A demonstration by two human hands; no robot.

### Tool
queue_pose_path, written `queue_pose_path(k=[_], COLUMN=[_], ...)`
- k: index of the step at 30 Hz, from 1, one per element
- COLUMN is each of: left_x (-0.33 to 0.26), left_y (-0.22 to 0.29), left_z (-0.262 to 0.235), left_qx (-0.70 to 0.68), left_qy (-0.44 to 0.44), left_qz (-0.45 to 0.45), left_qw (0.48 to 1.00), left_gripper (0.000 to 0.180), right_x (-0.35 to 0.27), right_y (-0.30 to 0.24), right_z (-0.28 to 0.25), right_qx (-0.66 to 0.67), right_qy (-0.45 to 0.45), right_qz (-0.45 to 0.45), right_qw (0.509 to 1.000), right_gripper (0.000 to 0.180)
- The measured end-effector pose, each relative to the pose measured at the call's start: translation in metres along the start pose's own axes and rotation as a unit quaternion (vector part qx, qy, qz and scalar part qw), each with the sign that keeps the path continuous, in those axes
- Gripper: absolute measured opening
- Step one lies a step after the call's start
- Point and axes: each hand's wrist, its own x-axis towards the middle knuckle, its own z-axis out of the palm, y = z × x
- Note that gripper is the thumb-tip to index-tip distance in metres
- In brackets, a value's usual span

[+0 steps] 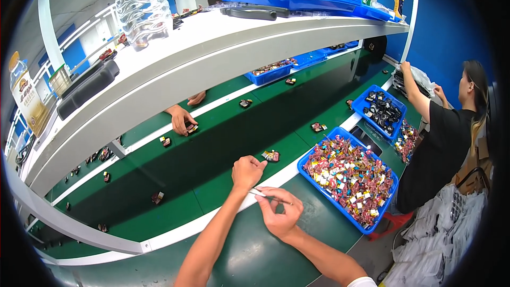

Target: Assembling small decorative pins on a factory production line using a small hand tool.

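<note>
**Two hands working a thin strip over a green conveyor desk**

Nearest the camera, the person's right hand rises from the lower edge, forearm angled inward and wrist bent. Its fingers pinch one end of a thin, pale, pin-like strip. The left hand meets it from the other side with fingers curled and pressed together on the strip's far end, so the piece is held between both hands just above the green desk, apparently for fine work. Just beyond the left hand lies a small red-and-white component on the green conveyor belt. A blue tray, heaped with similar colourful parts, sits just to the right, within easy reach. Across the belt, another worker's hand touches a small part. At far right, a person in black reaches toward a second blue tray of dark pieces.
</note>
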Motion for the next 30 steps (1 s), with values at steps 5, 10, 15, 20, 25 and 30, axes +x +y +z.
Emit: queue_pose_path(k=[5, 10, 15, 20, 25, 30], left_x=[-0.010, -0.003, -0.002, -0.007, -0.009, -0.014], left_y=[0.020, 0.016, 0.021, 0.029, 0.025, 0.010], left_z=[0.020, 0.025, 0.021, 0.014, 0.016, 0.010], left_qx=[0.028, 0.020, 0.015, 0.022, 0.053, 0.049], left_qy=[0.079, 0.106, 0.093, 0.076, 0.088, 0.075], left_qz=[-0.050, -0.079, -0.092, -0.096, -0.093, -0.096], left_qw=[0.995, 0.991, 0.991, 0.992, 0.990, 0.991], left_gripper=[0.025, 0.014, 0.012, 0.020, 0.024, 0.023], right_x=[-0.006, -0.009, -0.006, -0.006, -0.009, -0.007], right_y=[0.006, 0.002, 0.000, 0.002, 0.001, 0.001], right_z=[0.004, 0.008, 0.007, 0.006, 0.008, 0.004], right_qx=[0.026, 0.032, 0.025, 0.030, 0.035, 0.045], right_qy=[0.016, 0.009, 0.000, 0.002, -0.003, -0.006], right_qz=[0.068, 0.082, 0.090, 0.108, 0.121, 0.153], right_qw=[0.997, 0.996, 0.996, 0.994, 0.992, 0.987], right_gripper=[0.018, 0.017, 0.016, 0.015, 0.014, 0.016])
